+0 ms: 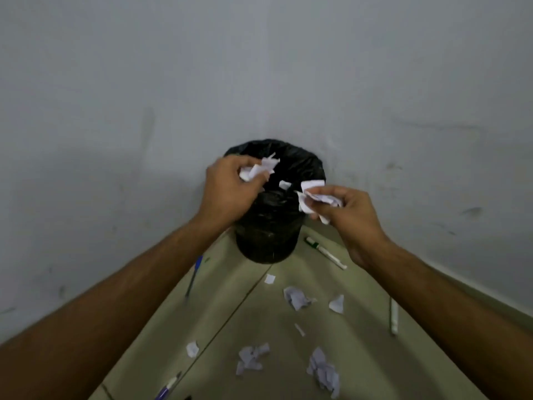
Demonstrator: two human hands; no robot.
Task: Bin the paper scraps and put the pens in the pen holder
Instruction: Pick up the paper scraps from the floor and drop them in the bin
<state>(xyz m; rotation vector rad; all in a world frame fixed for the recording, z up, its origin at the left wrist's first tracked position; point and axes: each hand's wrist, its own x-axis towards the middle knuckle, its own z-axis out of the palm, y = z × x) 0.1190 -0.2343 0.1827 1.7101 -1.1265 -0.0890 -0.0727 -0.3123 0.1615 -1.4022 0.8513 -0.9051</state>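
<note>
A black bin (268,238) lined with a black bag stands in the corner against the wall. My left hand (230,192) is over its left rim, shut on crumpled white paper scraps (256,170). My right hand (352,217) is at its right rim, shut on more paper scraps (310,197). One small scrap (285,185) is in the air over the bin's mouth. Several crumpled scraps lie on the floor, among them one (297,297) near the bin and one (323,370) closer to me. No pen holder is in view.
Pens lie on the tiled floor: a green-capped marker (324,252) right of the bin, a blue pen (193,274) on the left, a white pen (394,316) by the right wall, a purple pen (165,388) at the bottom. Grey walls meet behind the bin.
</note>
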